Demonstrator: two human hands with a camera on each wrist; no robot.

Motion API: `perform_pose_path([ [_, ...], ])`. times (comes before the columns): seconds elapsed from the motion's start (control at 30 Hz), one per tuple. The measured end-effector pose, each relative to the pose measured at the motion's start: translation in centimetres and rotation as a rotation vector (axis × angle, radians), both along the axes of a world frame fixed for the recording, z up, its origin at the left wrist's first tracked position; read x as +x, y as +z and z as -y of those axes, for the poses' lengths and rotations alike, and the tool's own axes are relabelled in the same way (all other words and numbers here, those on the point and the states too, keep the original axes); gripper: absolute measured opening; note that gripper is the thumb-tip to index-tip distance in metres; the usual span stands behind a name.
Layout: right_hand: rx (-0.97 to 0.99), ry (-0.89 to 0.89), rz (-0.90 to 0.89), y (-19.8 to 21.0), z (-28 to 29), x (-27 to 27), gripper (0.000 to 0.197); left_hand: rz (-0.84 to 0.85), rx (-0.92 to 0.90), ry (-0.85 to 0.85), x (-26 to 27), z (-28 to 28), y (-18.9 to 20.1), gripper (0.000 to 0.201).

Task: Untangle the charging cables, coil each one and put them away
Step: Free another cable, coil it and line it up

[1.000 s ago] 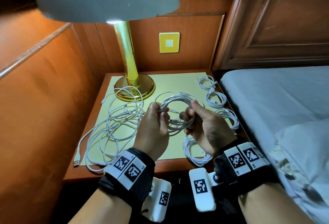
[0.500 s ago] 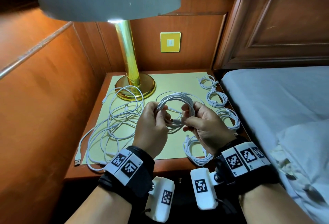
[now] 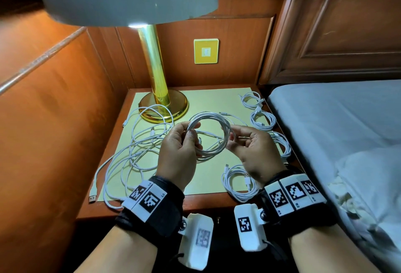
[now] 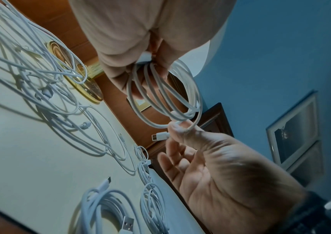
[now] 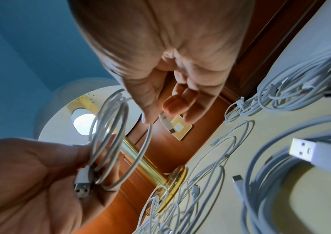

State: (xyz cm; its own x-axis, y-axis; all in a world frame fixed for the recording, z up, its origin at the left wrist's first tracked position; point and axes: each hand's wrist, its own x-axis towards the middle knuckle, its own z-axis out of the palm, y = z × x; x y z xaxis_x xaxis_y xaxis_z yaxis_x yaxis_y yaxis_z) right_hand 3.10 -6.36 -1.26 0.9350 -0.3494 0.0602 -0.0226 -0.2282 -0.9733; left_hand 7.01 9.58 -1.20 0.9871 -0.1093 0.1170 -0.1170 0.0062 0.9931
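Since a second ago I've spread the coil (image 3: 209,136) wider. Left hand (image 3: 179,153) grips the loops; right hand (image 3: 252,149) pinches the plug end (image 5: 165,122). Slack pinch and the loops spring apart.

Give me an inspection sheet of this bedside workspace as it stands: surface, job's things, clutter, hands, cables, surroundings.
Surface: wooden nightstand topped by a pale yellow mat.
Job's things: one white cable coil held above the mat by both hands; four finished coils lie along the mat's right edge.
Clutter: nothing seen.
Grips: left hand grips the coil's left side, a USB plug against its palm; right hand pinches the right side, the small end plug by its fingers.
Cables: tangled cables lie loose on the mat's left, one USB plug past the mat's edge.
Surroundings: brass lamp, yellow wall switch, bed to the right.
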Motion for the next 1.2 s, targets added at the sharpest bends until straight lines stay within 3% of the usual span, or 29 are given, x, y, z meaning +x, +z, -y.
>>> perform_pose_path([
  [0.13,0.058,-0.051,-0.039,0.0,0.3,0.0,0.027,-0.019,-0.027,-0.033,-0.2,0.2,0.1,0.026],
  [0.3,0.49,-0.039,-0.084,0.5,0.1,0.1,0.012,-0.061,-0.091,-0.035,0.0,0.2,-0.1,0.026],
  [0.47,0.699,-0.014,-0.091,1.5,0.0,-0.2,0.012,-0.019,-0.072,-0.001,0.0,0.2,-0.3,0.025],
  [0.57,0.665,0.089,-0.065,1.4,-0.3,-0.4,0.022,0.019,-0.044,0.057,0.0,0.4,-0.5,0.025],
  [0.67,0.432,0.092,-0.061,0.8,-0.7,-0.3,0.046,0.024,-0.042,0.063,0.0,0.5,-0.6,0.02],
  [0.73,0.347,0.043,-0.038,0.3,-1.0,-0.1,0.029,0.023,-0.037,0.042,-0.2,0.7,-0.7,0.02],
  [0.8,0.379,0.001,-0.011,0.2,-1.2,-0.1,0.012,0.018,-0.037,0.026,-0.2,0.9,-0.8,0.019],
  [0.9,0.479,0.055,0.019,0.7,-1.3,-0.1,0.011,0.009,-0.03,0.023,0.0,0.7,-0.7,0.019],
  [1.07,0.689,0.13,-0.053,1.4,-1.1,-0.2,0.019,0.004,-0.027,0.013,-0.1,0.6,-0.5,0.022],
  [1.2,0.573,0.222,-0.057,1.3,-1.0,-0.4,0.031,-0.006,-0.031,0.021,0.0,0.5,-0.6,0.02],
])
